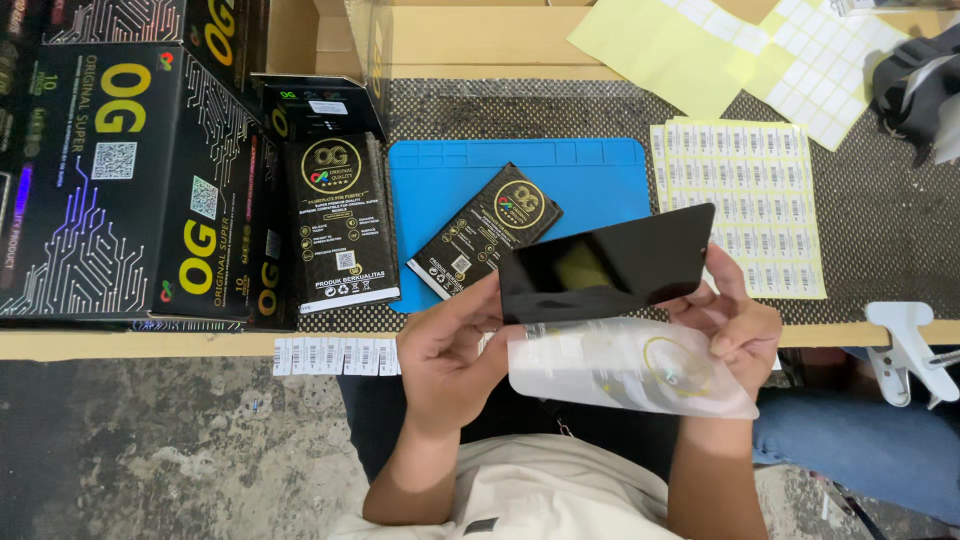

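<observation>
- Left hand: fingers pinched on the left short edge of a glossy black panel, held above the table edge.
- Right hand: closed on the panel's right end; it also seems to grip a clear plastic sleeve hanging beneath, though the exact hold is hard to see.
- Panel: thin, flat, stiff, likely light, slippery and breakable; best held by its edges, off the shiny face.
- Sleeve: soft, limp.
- Beyond: small black packet on a blue mat; label sheet beside it.
</observation>
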